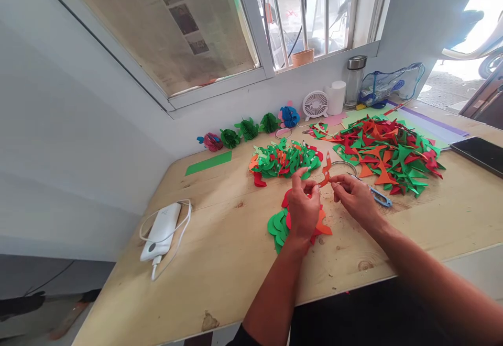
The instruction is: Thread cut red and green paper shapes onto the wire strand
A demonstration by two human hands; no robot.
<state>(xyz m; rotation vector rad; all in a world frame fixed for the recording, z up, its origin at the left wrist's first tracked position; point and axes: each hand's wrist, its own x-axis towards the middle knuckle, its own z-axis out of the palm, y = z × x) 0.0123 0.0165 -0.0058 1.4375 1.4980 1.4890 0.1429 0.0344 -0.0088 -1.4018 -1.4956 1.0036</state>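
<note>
A thin, curved strip of orange paper (327, 170) stands up between my two hands above the table. My left hand (304, 207) pinches its lower left end, index finger raised. Thumb and fingertips of my right hand (357, 199) close on its right side. Beneath my left hand lies a loose stack of cut green paper shapes (278, 228), with red and orange paper shapes (323, 225) partly covered by the hand. Just behind is a heap of small green, red and orange paper pieces (285, 158). A blue-handled tool (381, 198) lies partly hidden by my right hand.
Paper scraps (393, 152) form a large pile at right, near a phone (481, 155). A roll of tape (346, 165) lies before it. Along the wall stand paper ornaments (248, 129), a small fan (315, 105) and a bottle (356, 81). A cabled power bank (162, 231) lies left.
</note>
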